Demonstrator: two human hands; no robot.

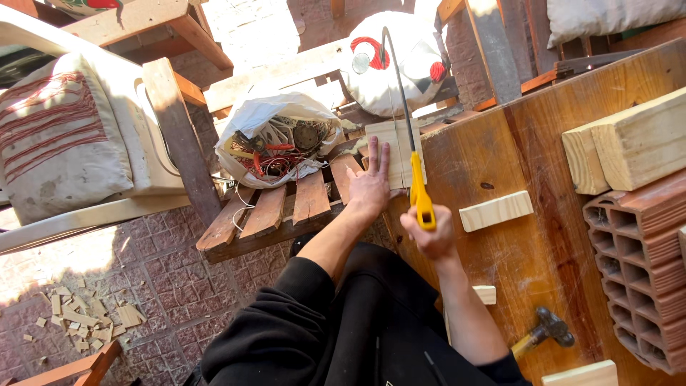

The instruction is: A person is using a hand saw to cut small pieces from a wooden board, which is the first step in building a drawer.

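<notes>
Right hand (427,236) grips yellow-handled saw (409,136) — left hand (371,182) flat, apparently pressing wood piece (400,154).

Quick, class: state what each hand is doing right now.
Left hand: open, flat on the wooden board.
Right hand: closed around the yellow saw handle.

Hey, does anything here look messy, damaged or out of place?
Yes. Wood offcuts lie scattered on the brick floor at lower left. A white bag on the pallet gapes open, with tangled wires spilling at its mouth. The hammer lies near the table's edge. The left hand steadies a board close beside the saw.
</notes>
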